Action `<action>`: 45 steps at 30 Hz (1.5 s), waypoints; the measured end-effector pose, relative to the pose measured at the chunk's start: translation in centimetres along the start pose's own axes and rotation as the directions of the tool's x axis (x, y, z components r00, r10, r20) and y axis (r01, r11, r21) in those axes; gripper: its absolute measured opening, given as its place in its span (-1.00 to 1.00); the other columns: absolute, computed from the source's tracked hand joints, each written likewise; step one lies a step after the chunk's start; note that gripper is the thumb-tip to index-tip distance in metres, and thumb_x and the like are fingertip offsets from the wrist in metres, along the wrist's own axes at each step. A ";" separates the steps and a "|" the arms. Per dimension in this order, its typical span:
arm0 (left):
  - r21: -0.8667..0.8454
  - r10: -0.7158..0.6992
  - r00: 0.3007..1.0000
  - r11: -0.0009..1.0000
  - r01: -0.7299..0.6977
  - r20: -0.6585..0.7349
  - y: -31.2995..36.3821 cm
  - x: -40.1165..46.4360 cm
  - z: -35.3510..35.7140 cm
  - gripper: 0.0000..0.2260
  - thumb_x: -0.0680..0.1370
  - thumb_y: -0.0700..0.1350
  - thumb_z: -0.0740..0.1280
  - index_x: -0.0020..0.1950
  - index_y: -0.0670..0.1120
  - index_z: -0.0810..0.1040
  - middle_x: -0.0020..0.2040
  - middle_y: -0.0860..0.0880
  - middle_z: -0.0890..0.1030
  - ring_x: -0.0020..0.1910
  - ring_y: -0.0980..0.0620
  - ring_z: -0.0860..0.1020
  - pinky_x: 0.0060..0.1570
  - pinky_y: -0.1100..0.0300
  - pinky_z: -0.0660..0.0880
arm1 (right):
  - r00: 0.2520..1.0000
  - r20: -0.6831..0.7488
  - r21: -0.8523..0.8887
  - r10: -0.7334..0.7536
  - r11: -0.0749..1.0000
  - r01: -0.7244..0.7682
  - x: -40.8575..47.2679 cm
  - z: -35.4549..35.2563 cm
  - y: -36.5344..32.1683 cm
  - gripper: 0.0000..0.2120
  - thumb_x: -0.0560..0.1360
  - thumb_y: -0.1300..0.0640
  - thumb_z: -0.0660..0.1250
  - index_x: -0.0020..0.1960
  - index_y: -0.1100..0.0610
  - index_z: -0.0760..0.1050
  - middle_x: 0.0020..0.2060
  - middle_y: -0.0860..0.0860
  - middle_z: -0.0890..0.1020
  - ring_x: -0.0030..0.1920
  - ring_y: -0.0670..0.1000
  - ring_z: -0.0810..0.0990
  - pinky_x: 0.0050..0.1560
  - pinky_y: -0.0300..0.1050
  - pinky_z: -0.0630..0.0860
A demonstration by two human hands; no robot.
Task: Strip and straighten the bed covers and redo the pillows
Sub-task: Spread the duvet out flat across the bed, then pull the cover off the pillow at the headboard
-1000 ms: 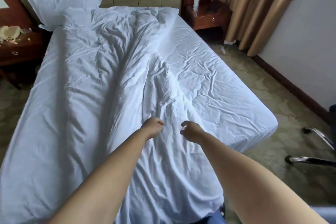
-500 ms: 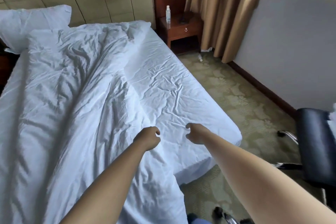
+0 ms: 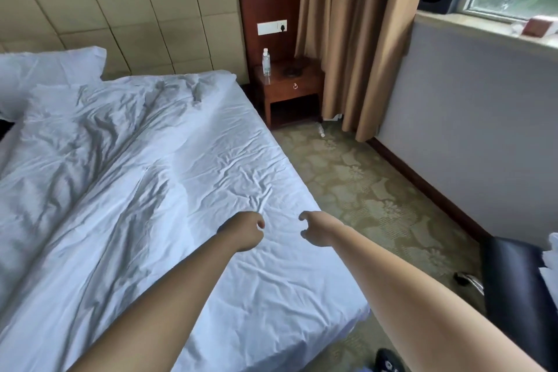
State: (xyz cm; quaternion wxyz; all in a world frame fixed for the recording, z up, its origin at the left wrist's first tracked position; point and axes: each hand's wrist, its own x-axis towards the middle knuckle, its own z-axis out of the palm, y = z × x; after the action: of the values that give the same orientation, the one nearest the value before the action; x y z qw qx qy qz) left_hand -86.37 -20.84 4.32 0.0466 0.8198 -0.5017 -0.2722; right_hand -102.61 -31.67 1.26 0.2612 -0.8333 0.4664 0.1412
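Bed (image 3: 241,296): fills the left and middle of the frame, its white fitted sheet creased and bare along the right side.
Duvet (image 3: 90,160): rumpled white cover bunched lengthwise over the left half of the bed, running up to the headboard (image 3: 136,15).
Pillow (image 3: 45,69): one white pillow at the upper left, leaning against the headboard.
Arms: both bare forearms reach from the bottom edge toward the middle of the frame, stretched out over the sheet.
Left hand (image 3: 244,229): fingers curled into a fist, knuckles up; whether it pinches any cloth I cannot tell.
Right hand (image 3: 315,229): just beside the left, thumb and fingers bent in a loose claw with a gap between them, gripping nothing visible.
Bedside table (image 3: 291,90): upper middle, carrying a water bottle (image 3: 266,61).
Writing: the bottle's label is too small to read.
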 end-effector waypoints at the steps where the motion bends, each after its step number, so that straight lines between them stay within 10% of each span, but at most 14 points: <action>1: 0.002 -0.027 1.000 1.000 0.027 -0.013 1.3 1.5 -0.4 -0.72 0.55 -0.13 0.20 0.25 0.01 0.51 0.27 -0.01 0.49 0.17 -0.03 0.51 0.09 0.17 0.45 | 1.000 0.000 -0.004 -0.027 1.000 0.027 1.4 -1.3 1.3 -0.51 0.58 0.12 0.14 0.50 -0.02 0.19 0.39 0.07 0.36 0.32 0.11 0.41 0.17 -0.11 0.38; 16: -0.069 -0.291 0.950 0.956 0.284 -0.111 16.0 22.1 -4.3 -0.69 0.54 -0.12 0.22 0.27 0.04 0.49 0.32 -0.02 0.47 0.25 -0.03 0.48 0.20 0.17 0.42 | 0.958 0.033 -0.196 -0.285 0.938 0.286 19.1 -21.4 13.6 -0.53 0.58 0.17 0.12 0.48 0.05 0.24 0.39 0.06 0.41 0.34 0.11 0.41 0.24 -0.04 0.42; 45: -0.087 -0.607 0.788 0.795 0.601 -0.108 16.8 59.4 -25.3 -0.65 0.59 -0.13 0.15 0.38 -0.02 0.41 0.41 -0.05 0.37 0.36 -0.07 0.39 0.30 0.10 0.38 | 0.737 0.231 -0.267 -0.635 0.687 0.676 62.1 -44.8 3.2 -0.48 0.58 0.15 0.15 0.52 0.02 0.14 0.38 0.04 0.37 0.26 0.09 0.46 0.04 -0.08 0.49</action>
State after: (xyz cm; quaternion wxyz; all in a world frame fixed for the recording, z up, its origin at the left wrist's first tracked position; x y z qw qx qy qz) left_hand -66.54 -84.49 7.89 0.0094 0.9516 -0.2027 -0.2308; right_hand -73.09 -102.11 7.47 0.1772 -0.9661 0.0899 0.1649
